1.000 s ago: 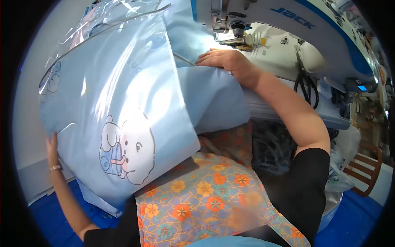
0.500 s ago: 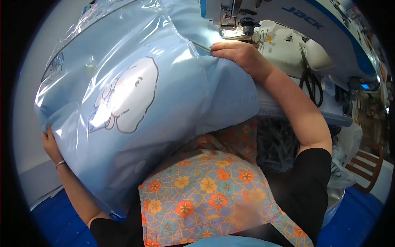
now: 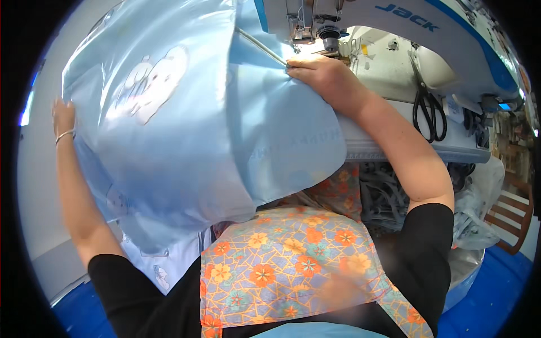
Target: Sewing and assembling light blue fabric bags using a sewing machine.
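A large glossy light-blue plastic sheet (image 3: pixel 180 146), printed with a white cartoon figure, spreads in folds from the machine to my lap. My right hand (image 3: pixel 324 76) pinches its edge close to the sewing machine's needle area. A narrow pale strip with a dark line (image 3: pixel 262 46) runs along the sheet up to these fingertips. At the sheet's far left side, my left hand (image 3: pixel 64 119) is raised and holds the outer edge, its fingertips partly hidden. The white and blue sewing machine (image 3: pixel 360 22) stands above and beyond my right hand.
Black-handled scissors (image 3: pixel 428 112) lie on the machine table (image 3: pixel 389 135), right of my forearm. Paler printed material (image 3: pixel 163 267) hangs by my left elbow. Clear plastic bags (image 3: pixel 476 219) and a wooden slatted chair (image 3: pixel 510 219) stand at right.
My left hand has moved up along the left side, lifting and swinging the sheet; its printed figure has shifted up and left. My right hand has stayed nearly in place.
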The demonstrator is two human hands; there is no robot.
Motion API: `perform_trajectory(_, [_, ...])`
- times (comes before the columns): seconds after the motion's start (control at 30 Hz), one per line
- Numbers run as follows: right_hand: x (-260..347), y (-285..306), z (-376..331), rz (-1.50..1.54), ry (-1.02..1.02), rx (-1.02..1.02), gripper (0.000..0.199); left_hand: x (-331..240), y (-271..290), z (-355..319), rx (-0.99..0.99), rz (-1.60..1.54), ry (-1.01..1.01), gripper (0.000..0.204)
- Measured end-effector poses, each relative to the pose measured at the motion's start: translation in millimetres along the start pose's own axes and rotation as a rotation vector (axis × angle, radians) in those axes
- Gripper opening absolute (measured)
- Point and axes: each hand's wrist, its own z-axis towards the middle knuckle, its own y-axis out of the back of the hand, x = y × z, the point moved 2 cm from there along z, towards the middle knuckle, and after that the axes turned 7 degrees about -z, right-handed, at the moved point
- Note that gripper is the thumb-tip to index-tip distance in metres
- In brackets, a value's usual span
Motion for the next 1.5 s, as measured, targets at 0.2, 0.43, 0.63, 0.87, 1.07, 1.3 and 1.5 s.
perform_trajectory(0.2, [-15,0,-27,-0.119,-0.08,0.004,0.03,-436,252,-94,-0.02,-1.321,-1.01,0.032])
perform_trajectory(0.43, [-11,-1,-23,0.053,-0.228,0.092,0.027,-515,257,-127,0.202,-1.09,-0.759,0.015])
perform_trajectory(0.63, [-8,8,-35,-0.087,-0.037,-0.032,0.027,-521,247,-146,0.077,-1.113,-0.756,0.016])
perform_trajectory(0.87, [-8,13,-34,-0.07,-0.048,0.002,0.025,-524,247,-154,-0.06,-1.199,-0.657,0.02])
perform_trajectory(1.07, [-9,10,-35,-0.119,-0.046,0.019,0.026,-521,253,-152,-0.027,-1.128,-0.621,0.019])
perform_trajectory(1.3, [-8,17,-25,-0.18,-0.074,0.07,0.027,-524,250,-142,0.059,-1.191,-0.604,0.018])
perform_trajectory(1.5, [-11,20,-31,-0.203,-0.091,0.068,0.028,-531,246,-129,0.143,-1.271,-0.621,0.024])
